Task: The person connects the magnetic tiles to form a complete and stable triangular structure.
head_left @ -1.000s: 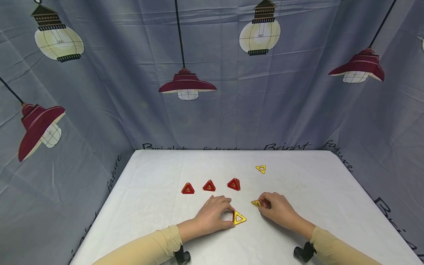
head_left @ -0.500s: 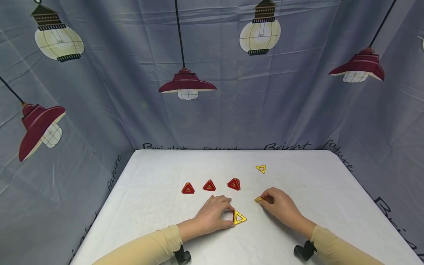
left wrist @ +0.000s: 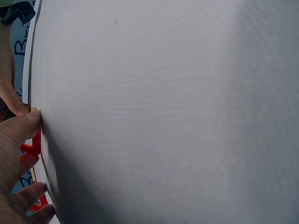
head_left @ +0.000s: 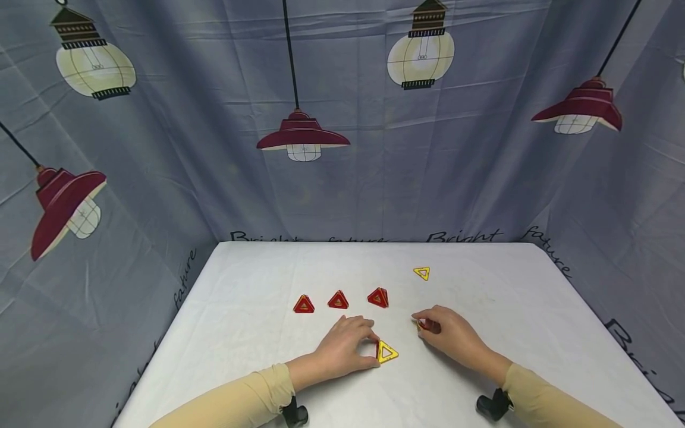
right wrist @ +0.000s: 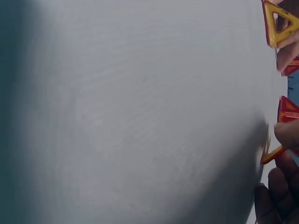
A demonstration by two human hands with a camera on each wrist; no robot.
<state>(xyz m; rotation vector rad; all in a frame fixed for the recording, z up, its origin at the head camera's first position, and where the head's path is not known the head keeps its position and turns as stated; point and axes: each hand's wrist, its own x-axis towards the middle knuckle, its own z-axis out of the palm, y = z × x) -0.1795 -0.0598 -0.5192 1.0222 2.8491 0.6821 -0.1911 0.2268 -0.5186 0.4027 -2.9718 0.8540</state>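
My left hand point(head_left: 346, 346) rests on the white table, its thumb and fingertips gripping a red triangular tile point(left wrist: 36, 142). A yellow triangular tile point(head_left: 393, 354) with an open centre stands against that red one; the right wrist view shows their edges touching. My right hand point(head_left: 449, 333) pinches another yellow triangular tile point(right wrist: 272, 155) between thumb and fingers, just above the tabletop. Mostly the fingers hide this tile in the head view. A gap of bare table separates the two hands.
Three small red triangular pyramids point(head_left: 303, 304), point(head_left: 338, 299), point(head_left: 378, 297) stand in a row beyond the hands. A single yellow triangular tile point(head_left: 421, 268) lies farther back on the table point(head_left: 257, 267). Grey curtains point(head_left: 353, 190) printed with lamps surround the table.
My right hand has drawn slightly back and away to the right with its yellow tile, turning the tile in the fingers so less shows. My left hand stays put.
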